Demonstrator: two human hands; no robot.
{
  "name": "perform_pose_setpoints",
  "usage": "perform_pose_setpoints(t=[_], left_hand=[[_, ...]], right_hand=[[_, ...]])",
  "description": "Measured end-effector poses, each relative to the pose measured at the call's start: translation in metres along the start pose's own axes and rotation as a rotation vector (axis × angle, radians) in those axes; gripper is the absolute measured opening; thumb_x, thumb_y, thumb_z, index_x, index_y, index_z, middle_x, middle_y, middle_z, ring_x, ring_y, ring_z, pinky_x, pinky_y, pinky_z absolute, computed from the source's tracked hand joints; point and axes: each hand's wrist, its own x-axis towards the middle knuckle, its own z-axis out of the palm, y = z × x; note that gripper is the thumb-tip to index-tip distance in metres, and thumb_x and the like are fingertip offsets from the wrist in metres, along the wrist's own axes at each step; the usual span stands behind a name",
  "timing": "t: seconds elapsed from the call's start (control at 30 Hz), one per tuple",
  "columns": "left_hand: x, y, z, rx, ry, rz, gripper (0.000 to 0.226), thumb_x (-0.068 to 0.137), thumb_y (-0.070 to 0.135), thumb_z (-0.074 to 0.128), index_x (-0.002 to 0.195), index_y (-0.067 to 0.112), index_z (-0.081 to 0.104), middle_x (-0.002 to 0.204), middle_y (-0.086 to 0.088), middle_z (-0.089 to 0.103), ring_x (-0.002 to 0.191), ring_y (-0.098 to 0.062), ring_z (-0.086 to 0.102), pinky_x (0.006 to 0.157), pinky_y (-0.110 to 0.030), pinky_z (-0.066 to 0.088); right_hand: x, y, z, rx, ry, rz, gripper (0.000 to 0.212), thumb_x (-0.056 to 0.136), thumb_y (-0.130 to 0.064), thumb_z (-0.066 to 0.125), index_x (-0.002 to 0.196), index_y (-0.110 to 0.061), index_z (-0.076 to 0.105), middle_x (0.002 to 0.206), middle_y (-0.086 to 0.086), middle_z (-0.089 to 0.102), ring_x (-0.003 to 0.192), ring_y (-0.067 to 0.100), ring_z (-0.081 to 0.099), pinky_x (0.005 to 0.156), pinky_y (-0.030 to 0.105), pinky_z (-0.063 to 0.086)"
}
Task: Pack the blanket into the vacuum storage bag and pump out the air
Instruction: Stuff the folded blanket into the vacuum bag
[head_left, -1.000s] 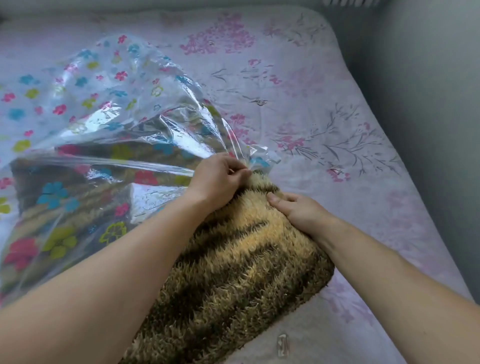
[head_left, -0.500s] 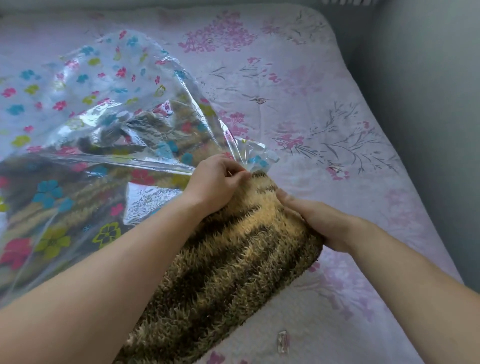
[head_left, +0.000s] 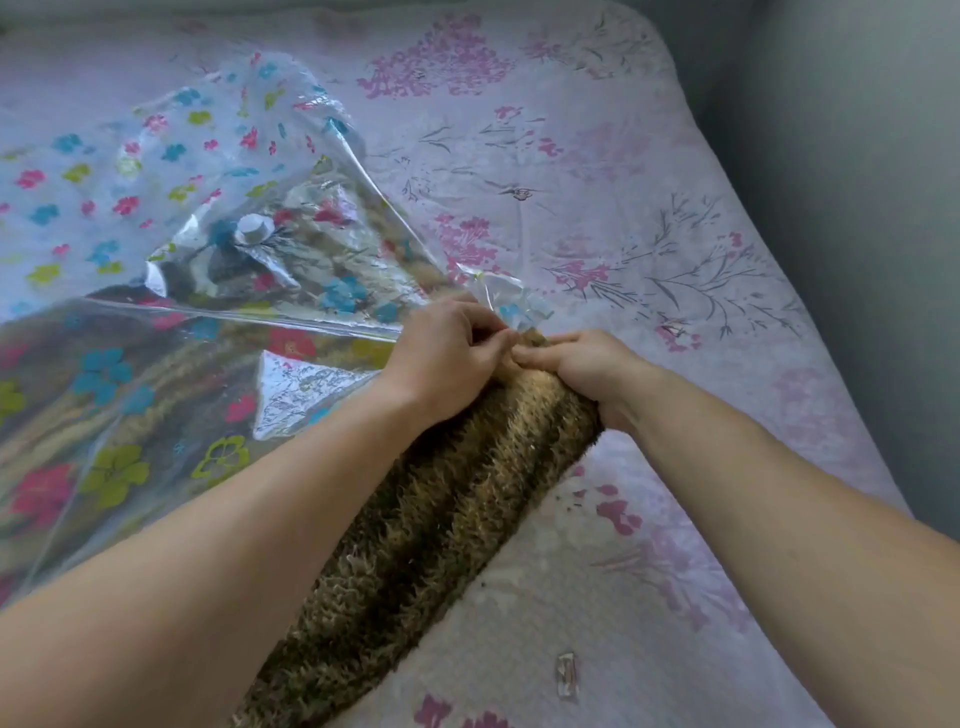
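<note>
While the bag (head_left: 156, 322) is being pinched by the left hand (head_left: 447, 353) mid-frame, the half-packed blanket (head_left: 441, 519) is being gripped by the right hand (head_left: 582, 369), sealing and pumping not yet done.

Shows tan and dark-brown stripes on the shaggy blanket (head_left: 441, 519); pink, blue and yellow-green flowers on the clear vacuum bag (head_left: 130, 234); pink blossoms and grey twigs across the pale lilac bedspread (head_left: 623, 156).

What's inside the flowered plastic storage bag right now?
Part of the shaggy tan-and-brown blanket shows through the bag; the rest sticks out the opening, gripped by the right hand. Glare hides how deep it reaches.
</note>
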Motion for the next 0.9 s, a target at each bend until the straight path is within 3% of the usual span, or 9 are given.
perform_pose_setpoints(t=[0.13, 0.23, 0.3, 0.37, 0.5, 0.67, 0.73, 0.8, 0.9], left_hand=[[-0.002, -0.006, -0.004, 0.064, -0.006, -0.036, 0.017, 0.098, 0.028, 0.071, 0.099, 0.016, 0.083, 0.097, 0.005, 0.066, 0.099, -0.016, 0.061, 0.091, -0.027, 0.045], [-0.006, -0.006, -0.001, 0.074, -0.004, -0.029, 0.018, 0.098, 0.028, 0.070, 0.102, 0.016, 0.083, 0.105, -0.003, 0.070, 0.107, -0.022, 0.060, 0.098, -0.032, 0.045], [-0.007, -0.005, 0.000, 0.063, 0.015, -0.025, 0.018, 0.098, 0.028, 0.071, 0.102, 0.015, 0.083, 0.101, -0.003, 0.069, 0.094, -0.016, 0.058, 0.093, -0.032, 0.046], [-0.007, -0.004, 0.001, 0.043, 0.028, -0.012, 0.018, 0.097, 0.027, 0.071, 0.101, 0.014, 0.083, 0.100, -0.002, 0.069, 0.089, -0.015, 0.059, 0.088, -0.030, 0.048], [-0.008, 0.000, 0.002, 0.008, 0.028, 0.055, 0.015, 0.097, 0.023, 0.072, 0.096, 0.013, 0.083, 0.095, 0.000, 0.067, 0.085, -0.012, 0.060, 0.081, -0.023, 0.047], [-0.005, -0.006, -0.012, 0.024, -0.063, 0.033, 0.018, 0.098, 0.025, 0.070, 0.092, 0.014, 0.083, 0.090, 0.006, 0.068, 0.082, -0.006, 0.057, 0.077, -0.010, 0.041], [-0.009, -0.007, -0.015, 0.102, -0.078, 0.014, 0.023, 0.100, 0.030, 0.067, 0.103, 0.014, 0.083, 0.101, -0.002, 0.074, 0.094, -0.012, 0.062, 0.089, -0.024, 0.047], [-0.018, -0.006, -0.018, 0.182, -0.065, -0.027, 0.039, 0.101, 0.042, 0.062, 0.131, 0.019, 0.072, 0.128, -0.006, 0.068, 0.120, -0.020, 0.060, 0.105, -0.036, 0.046], [-0.037, -0.009, -0.029, 0.306, -0.074, -0.123, 0.069, 0.098, 0.063, 0.051, 0.157, 0.030, 0.040, 0.160, -0.004, 0.042, 0.151, -0.025, 0.034, 0.125, -0.053, 0.023]], right_hand=[[-0.010, 0.016, -0.001, 0.165, 0.179, 0.013, 0.041, 0.081, -0.046, 0.079, 0.104, -0.013, 0.074, 0.100, 0.008, 0.077, 0.086, 0.023, 0.074, 0.069, 0.036, 0.060], [-0.047, 0.058, 0.005, 0.282, 0.098, 0.078, 0.060, 0.074, -0.072, 0.071, 0.111, -0.024, 0.068, 0.084, 0.000, 0.078, 0.068, 0.023, 0.074, 0.065, 0.047, 0.062], [-0.060, 0.077, 0.020, 0.403, 0.054, 0.090, 0.065, 0.072, -0.070, 0.075, 0.119, -0.027, 0.061, 0.090, 0.004, 0.078, 0.073, 0.030, 0.076, 0.068, 0.058, 0.061], [-0.058, 0.082, 0.036, 0.541, 0.129, 0.042, 0.061, 0.075, -0.060, 0.078, 0.123, -0.029, 0.059, 0.104, 0.007, 0.077, 0.086, 0.031, 0.076, 0.069, 0.056, 0.061], [-0.038, 0.067, 0.059, 0.543, 0.278, -0.063, 0.074, 0.069, -0.058, 0.078, 0.131, -0.028, 0.052, 0.120, 0.006, 0.071, 0.106, 0.030, 0.070, 0.089, 0.056, 0.058], [-0.034, 0.063, 0.044, 0.497, 0.141, 0.043, 0.060, 0.078, -0.056, 0.079, 0.126, -0.028, 0.057, 0.110, 0.008, 0.074, 0.085, 0.030, 0.077, 0.069, 0.057, 0.061], [-0.041, 0.068, 0.032, 0.420, 0.118, 0.051, 0.061, 0.076, -0.060, 0.079, 0.120, -0.023, 0.061, 0.105, 0.007, 0.074, 0.077, 0.024, 0.077, 0.065, 0.050, 0.062], [-0.041, 0.064, 0.022, 0.338, 0.156, -0.028, 0.060, 0.076, -0.063, 0.076, 0.118, -0.021, 0.063, 0.107, 0.005, 0.074, 0.081, 0.018, 0.076, 0.069, 0.045, 0.063], [-0.028, 0.037, 0.014, 0.086, 0.244, -0.157, 0.065, 0.080, -0.066, 0.068, 0.128, -0.024, 0.060, 0.125, 0.002, 0.067, 0.107, 0.016, 0.067, 0.092, 0.040, 0.055]])
